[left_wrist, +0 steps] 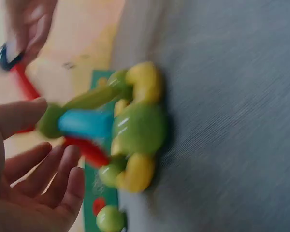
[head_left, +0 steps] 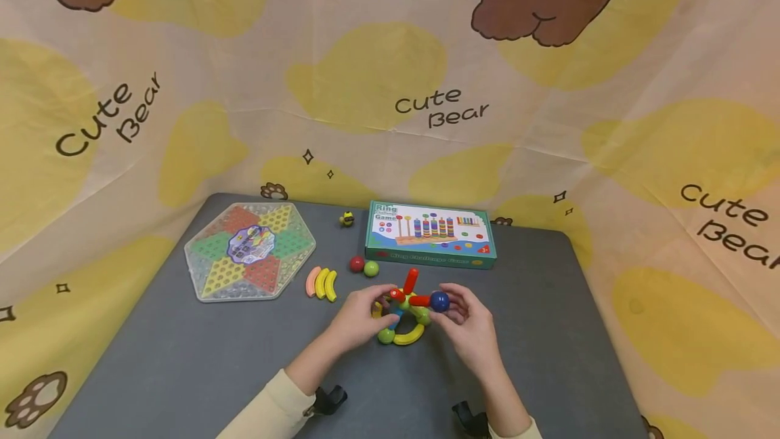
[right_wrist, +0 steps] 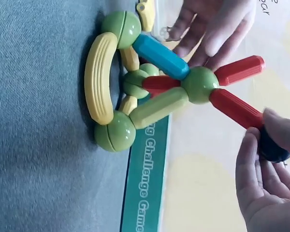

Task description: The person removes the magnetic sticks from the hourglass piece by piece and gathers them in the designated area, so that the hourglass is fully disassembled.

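A stick-and-ball structure [head_left: 409, 339] stands on the table, its base ring made of yellow curved sticks [right_wrist: 99, 77] and green balls [right_wrist: 115, 131]. Blue, light green and red sticks lean from the ring up to a top green ball [right_wrist: 199, 85]; more red sticks [right_wrist: 236, 107] radiate outward from that ball. My right hand [head_left: 475, 330] pinches a dark blue ball [head_left: 439, 301] at the end of one red stick. With its thumb at the top ball and its fingers around the sticks below, my left hand [head_left: 359, 317] holds the structure's other side.
Behind the structure lie a red ball [head_left: 357, 264], a loose green ball [head_left: 371, 268] and a Ring Challenge Game box [head_left: 432, 259]. Pink and yellow curved sticks [head_left: 321, 284] are left of it, beside a hexagonal game board [head_left: 210, 283]. A bee figure [head_left: 347, 219] is near the back edge.
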A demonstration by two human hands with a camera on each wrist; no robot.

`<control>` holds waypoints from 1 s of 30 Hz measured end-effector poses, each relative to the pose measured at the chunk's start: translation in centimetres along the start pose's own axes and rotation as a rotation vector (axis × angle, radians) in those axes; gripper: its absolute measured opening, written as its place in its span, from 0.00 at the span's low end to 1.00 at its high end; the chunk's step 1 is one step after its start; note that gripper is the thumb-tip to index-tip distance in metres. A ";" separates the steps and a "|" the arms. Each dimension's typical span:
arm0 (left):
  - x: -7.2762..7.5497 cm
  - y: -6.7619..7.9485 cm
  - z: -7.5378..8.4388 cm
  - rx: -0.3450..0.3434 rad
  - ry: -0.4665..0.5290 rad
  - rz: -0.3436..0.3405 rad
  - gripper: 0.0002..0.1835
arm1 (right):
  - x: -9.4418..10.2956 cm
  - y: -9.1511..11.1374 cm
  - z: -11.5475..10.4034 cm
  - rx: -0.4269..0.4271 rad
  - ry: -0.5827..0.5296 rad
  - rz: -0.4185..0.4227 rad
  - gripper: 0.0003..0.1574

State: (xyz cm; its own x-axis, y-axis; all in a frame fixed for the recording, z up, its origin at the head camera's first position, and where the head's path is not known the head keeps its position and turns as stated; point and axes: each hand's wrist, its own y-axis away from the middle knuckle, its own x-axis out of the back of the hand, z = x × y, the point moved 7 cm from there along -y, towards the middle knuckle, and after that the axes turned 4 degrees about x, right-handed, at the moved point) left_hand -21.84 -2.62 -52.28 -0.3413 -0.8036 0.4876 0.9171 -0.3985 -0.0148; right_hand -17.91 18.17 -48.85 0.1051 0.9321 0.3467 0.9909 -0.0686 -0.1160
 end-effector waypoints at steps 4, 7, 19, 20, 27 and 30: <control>-1.4 0.2 -0.4 0.032 -0.041 0.074 0.25 | -0.2 -0.1 -0.3 -0.007 -0.032 0.021 0.27; -1.9 0.4 -0.7 0.060 -0.016 0.130 0.27 | -0.3 0.0 -1.4 0.023 -0.021 0.028 0.27; -3.5 -0.7 -1.6 0.115 0.411 -0.035 0.23 | 0.0 0.1 -1.7 0.198 0.085 0.019 0.25; -3.5 -0.7 -1.7 0.117 0.433 -0.034 0.22 | 0.0 0.1 -1.4 0.187 0.083 0.013 0.24; -3.4 -0.7 -2.1 0.139 0.491 0.023 0.29 | -0.2 0.2 -0.1 0.066 0.002 -0.039 0.19; -3.2 -0.6 -2.3 0.149 0.504 0.031 0.30 | -0.4 0.1 0.8 -0.058 -0.179 -0.073 0.18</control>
State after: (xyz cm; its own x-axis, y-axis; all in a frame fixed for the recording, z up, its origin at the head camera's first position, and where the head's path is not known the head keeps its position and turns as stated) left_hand -21.79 -0.81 -55.90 -0.3367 -0.9416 0.0082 0.9352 -0.3334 0.1192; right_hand -17.97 18.11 -49.71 0.0211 0.9833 0.1805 0.9991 -0.0139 -0.0412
